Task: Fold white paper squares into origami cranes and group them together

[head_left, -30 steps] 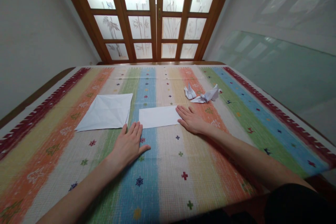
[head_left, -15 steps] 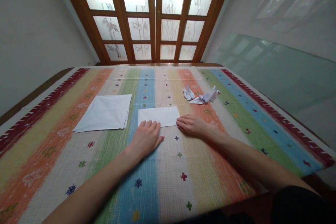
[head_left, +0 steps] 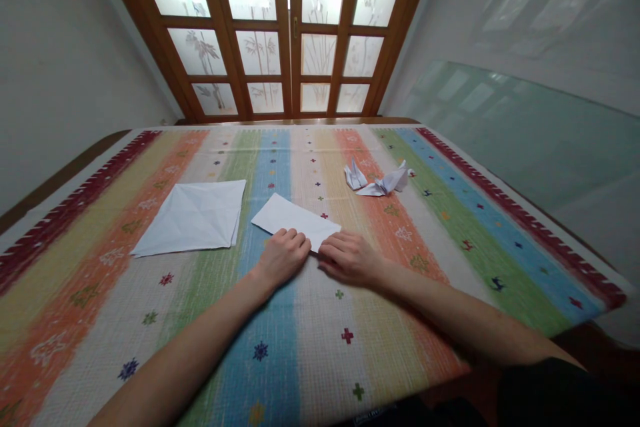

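A white sheet of paper folded into a rectangle (head_left: 293,215) lies slanted in front of me, its left end farther away than its right. My left hand (head_left: 284,255) is closed on its near long edge, with the knuckles up and the fingers curled. Close beside it, my right hand (head_left: 351,259) grips the paper's right end, and its fingers bend over the near corner. Both thumbs and the fingertips are mostly hidden. Nothing else is in either hand.
Creased white paper sheets (head_left: 193,217) lie to the left. Back right stand folded paper figures, a small one (head_left: 355,177) and a bird-like one (head_left: 387,183). A striped tablecloth (head_left: 215,320) covers the table. Glazed wooden doors (head_left: 290,73) stand beyond its far edge.
The folded paper has turned clockwise from lying square to slanted. My right hand has come left and nearer, towards my left hand. The fingers of both hands have curled in.
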Available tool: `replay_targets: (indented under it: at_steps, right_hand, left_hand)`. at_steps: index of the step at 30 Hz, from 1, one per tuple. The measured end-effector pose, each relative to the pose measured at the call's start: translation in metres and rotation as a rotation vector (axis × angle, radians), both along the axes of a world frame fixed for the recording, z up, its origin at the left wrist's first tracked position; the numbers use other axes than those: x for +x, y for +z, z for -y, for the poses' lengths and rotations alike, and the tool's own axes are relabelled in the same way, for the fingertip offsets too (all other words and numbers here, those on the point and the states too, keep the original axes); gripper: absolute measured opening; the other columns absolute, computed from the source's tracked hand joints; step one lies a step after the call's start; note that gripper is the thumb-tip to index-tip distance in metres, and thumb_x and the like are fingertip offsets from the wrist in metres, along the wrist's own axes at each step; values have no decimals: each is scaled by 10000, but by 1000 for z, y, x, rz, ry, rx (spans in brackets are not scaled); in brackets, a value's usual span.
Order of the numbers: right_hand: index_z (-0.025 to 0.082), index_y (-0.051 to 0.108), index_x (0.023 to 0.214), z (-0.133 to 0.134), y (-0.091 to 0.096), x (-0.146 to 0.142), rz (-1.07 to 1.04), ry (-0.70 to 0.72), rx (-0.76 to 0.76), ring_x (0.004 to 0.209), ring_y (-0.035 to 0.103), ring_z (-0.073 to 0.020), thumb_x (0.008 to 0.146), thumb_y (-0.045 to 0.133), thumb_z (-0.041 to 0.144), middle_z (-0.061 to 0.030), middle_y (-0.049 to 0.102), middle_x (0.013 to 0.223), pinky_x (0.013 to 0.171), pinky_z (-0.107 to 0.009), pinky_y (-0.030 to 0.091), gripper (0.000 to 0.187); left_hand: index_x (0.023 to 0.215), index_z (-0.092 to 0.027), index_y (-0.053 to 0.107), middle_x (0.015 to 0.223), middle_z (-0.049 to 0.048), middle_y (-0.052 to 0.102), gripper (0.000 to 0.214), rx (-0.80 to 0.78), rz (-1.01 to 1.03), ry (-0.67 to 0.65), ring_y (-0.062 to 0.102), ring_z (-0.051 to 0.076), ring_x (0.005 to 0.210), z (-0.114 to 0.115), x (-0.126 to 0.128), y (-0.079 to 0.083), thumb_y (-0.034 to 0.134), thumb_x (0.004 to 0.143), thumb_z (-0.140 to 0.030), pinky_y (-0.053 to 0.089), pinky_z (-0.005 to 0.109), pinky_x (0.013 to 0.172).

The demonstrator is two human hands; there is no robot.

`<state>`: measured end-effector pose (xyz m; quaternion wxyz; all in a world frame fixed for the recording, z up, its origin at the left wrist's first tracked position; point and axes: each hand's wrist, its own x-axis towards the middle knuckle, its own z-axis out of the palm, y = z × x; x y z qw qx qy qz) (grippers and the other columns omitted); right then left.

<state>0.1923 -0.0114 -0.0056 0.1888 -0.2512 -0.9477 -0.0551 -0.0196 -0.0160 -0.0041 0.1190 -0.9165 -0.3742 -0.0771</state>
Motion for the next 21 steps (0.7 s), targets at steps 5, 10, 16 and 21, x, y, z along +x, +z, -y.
replay_targets:
  at_steps: [5, 10, 16, 21]
  right_hand:
    - [171, 652, 950, -13, -10, 13, -170, -94, -185, 883, 598, -216, 947, 505, 328, -90, 698, 947, 799, -351, 445, 215]
    - [171, 658, 793, -26, -11, 10, -228, -340, -319, 805, 590, -195, 965, 463, 291, -81, 669, 829, 746, -320, 448, 287]
    - [169, 656, 953, -30, -8, -6, -260, -531, -402, 854, 621, -199, 916, 533, 231, -84, 703, 947, 788, -321, 437, 142]
    - [169, 657, 985, -30, -9, -7, -211, -531, -382, 911, 621, -219, 897, 565, 225, -91, 704, 992, 821, -342, 429, 139]
  left_hand:
    - [866, -185, 693, 845, 48, 703, 133, -105, 277, 5, 615, 177, 791, -7, -25, -9, 565, 900, -177, 453, 288, 693]
    - [822, -170, 703, 827, 63, 711, 211, -240, 465, 157, 636, 193, 809, -15, -26, -7, 547, 918, -274, 485, 312, 754]
    - [1132, -144, 628, 977, 107, 708, 271, -266, 407, 412, 649, 227, 890, -19, -12, -3, 485, 932, -259, 490, 342, 797]
    - [1209, -198, 587, 1012, 132, 672, 323, -142, 103, 374, 622, 271, 906, -16, -5, 0, 381, 963, -234, 467, 381, 744]
